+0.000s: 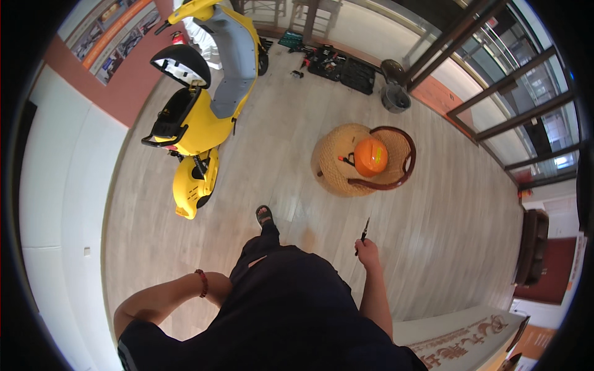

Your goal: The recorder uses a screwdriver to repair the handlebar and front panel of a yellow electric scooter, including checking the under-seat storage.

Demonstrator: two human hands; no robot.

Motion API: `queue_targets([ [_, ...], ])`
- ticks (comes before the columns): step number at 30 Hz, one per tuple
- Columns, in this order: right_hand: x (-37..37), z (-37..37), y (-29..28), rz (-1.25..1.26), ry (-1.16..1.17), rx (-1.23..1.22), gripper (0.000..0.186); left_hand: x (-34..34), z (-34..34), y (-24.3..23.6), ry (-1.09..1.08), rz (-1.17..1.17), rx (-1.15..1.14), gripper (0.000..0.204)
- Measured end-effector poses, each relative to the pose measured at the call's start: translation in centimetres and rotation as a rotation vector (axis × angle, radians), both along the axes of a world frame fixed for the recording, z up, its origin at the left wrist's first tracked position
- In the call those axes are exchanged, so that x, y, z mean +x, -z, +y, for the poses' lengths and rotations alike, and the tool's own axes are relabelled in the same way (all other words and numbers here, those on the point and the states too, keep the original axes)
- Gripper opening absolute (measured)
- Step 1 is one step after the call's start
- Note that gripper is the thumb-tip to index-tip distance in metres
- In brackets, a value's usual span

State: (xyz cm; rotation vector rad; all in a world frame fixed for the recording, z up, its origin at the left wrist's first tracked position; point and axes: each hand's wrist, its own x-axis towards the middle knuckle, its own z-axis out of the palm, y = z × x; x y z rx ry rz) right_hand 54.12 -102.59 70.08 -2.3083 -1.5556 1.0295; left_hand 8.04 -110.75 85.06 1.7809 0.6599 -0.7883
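My right hand [367, 252] grips a slim, black-handled tool [365, 230] with a thin metal tip, held out low to the right of my body. My left hand [218, 285] rests at my left side against my dark clothing, its fingers hidden. Ahead, a rattan chair [335, 174] holds an orange helmet [370, 156], with a small black-and-red object [346, 158] beside it. A yellow scooter [210, 133] stands to the left with its seat raised, and a detached yellow body piece [185, 188] is at its rear.
Open black toolboxes [356, 76] and scattered tools lie at the back, near a dark bucket [395, 99]. A pink-and-white wall [86, 136] runs along the left, glass doors [495, 123] along the right, and a brown sofa [531, 241] stands at far right.
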Motion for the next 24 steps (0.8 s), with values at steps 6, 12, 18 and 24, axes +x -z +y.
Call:
queue_targets([
  [6,-1.3,0.6,9.4,0.428,0.609,-0.468,0.021,-5.0,4.0,3.7,-0.076,0.013,0.018,0.029],
  [12,-0.2,0.4,10.1,0.403,0.465,-0.74,0.016,-5.9,7.7,3.4,-0.171,-0.099,-0.014,0.026],
  [18,1.5,9.7,11.6,0.343,0.28,-0.794,0.013,-5.1,11.6,3.9,-0.266,-0.192,-0.046,0.026],
  [24,0.3,27.3,11.4,0.341,0.206,-0.747,0.012,-2.6,16.4,3.8,-0.551,-0.124,0.035,0.03],
])
